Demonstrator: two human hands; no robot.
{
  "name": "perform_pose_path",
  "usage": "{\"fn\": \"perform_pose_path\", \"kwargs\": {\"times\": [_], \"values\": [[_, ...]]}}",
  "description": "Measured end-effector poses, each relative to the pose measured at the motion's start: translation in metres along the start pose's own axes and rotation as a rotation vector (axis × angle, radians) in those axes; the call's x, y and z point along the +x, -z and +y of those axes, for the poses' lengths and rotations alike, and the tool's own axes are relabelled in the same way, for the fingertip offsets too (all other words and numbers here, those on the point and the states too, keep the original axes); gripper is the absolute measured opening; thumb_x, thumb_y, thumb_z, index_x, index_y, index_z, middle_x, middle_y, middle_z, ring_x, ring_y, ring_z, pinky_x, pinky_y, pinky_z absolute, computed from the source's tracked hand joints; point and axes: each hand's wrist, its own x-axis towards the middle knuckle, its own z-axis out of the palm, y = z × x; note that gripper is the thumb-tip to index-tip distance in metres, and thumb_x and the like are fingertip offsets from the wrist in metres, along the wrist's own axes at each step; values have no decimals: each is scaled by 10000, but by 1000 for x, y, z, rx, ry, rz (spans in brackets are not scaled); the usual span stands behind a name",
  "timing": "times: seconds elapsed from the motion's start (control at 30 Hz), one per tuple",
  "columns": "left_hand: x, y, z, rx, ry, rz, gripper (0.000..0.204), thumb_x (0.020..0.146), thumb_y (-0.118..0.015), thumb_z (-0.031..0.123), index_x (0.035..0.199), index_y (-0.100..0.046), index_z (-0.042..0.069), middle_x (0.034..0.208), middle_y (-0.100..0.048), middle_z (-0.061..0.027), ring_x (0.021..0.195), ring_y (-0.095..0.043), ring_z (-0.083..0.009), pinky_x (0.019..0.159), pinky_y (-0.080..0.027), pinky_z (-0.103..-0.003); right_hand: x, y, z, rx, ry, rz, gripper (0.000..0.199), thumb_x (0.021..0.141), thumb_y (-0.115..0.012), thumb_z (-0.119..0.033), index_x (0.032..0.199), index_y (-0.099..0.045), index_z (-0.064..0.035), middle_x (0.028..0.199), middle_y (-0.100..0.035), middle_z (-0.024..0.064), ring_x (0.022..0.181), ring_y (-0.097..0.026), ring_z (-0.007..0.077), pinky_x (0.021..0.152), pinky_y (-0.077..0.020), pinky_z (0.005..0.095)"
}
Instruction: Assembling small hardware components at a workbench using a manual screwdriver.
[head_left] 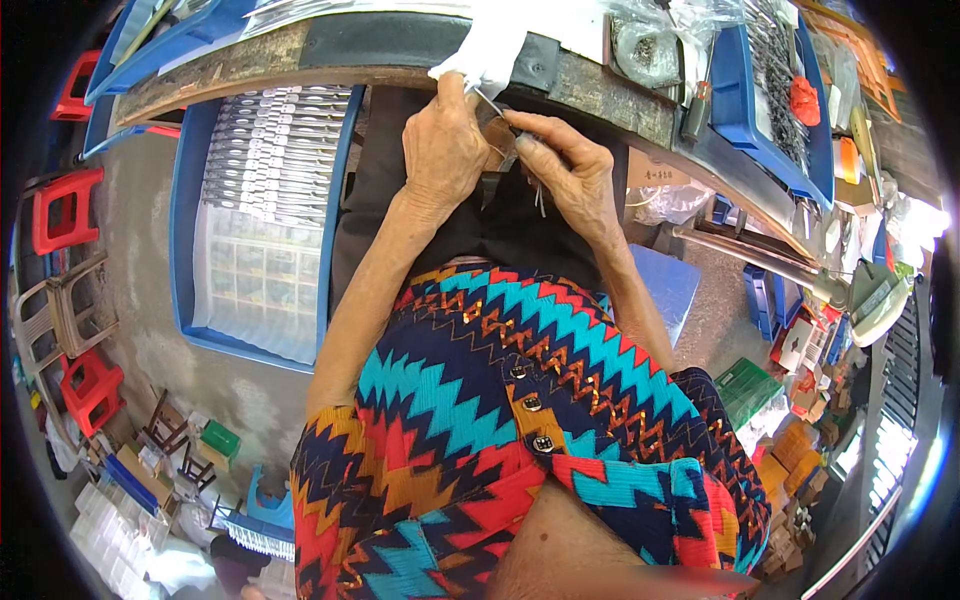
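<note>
At the bench edge, my left hand (447, 145) is closed, its fingertips pressed against a white cloth (490, 50) draped over the edge. A thin shiny metal piece (488, 101) sticks out from these fingers toward my right hand (568, 168). My right hand is pinched round something small and slim, mostly hidden by the fingers. Thin pale strands (541, 200) hang below its palm. The two hands are close together, just below the wooden bench (400, 52).
Left of my lap stands a blue tray (178, 240) with rows of slender silver pieces. On the bench at right are a screwdriver (699, 108) and a blue bin (735, 85) of dark metal parts. Red stools (68, 210) stand at far left; boxes crowd the right floor.
</note>
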Motion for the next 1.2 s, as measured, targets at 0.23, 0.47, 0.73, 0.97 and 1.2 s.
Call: {"fn": "perform_pose_path", "kwargs": {"times": [0.23,0.47,0.73,0.97,1.2], "values": [[1,1,1,-3,-16,6,190,807,-529,106,918,-427,-9,688,-589,-228,657,-590,-398,542,-457,-447,0,-5,0,-191,135,12,245,840,-552,-52,1082,-585,-38,921,-627,85,803,-592,116,708,-473,238],[1,2,3,22,-37,4,274,750,-597,129,912,-422,-6,697,-592,-217,650,-591,-396,537,-468,-434,-3,-7,-25,-1015,490,84,292,745,-602,-103,1036,-582,-114,710,-503,25,576,-528,189,507,-432,307],[-1,-3,1,36,-63,27,267,746,-601,135,884,-416,2,707,-595,-201,626,-599,-367,509,-488,-421,5,-1,-28,-1252,693,-53,399,694,-551,-91,1090,-549,-45,766,-503,57,606,-519,160,486,-456,278],[-4,-6,-1,66,-77,65,260,739,-608,142,859,-419,10,687,-584,-166,593,-605,-328,476,-490,-379,7,1,-36,-1164,540,-163,471,679,-582,-26,1144,-517,-60,685,-446,59,563,-539,192,458,-464,308],[-4,-13,-2,82,-75,118,243,723,-609,124,841,-424,17,654,-568,-144,569,-604,-305,460,-484,-365,7,-7,-44,-581,63,-12,278,741,-600,4,1014,-622,-44,738,-600,100,549,-563,140,439,-415,238]]}}
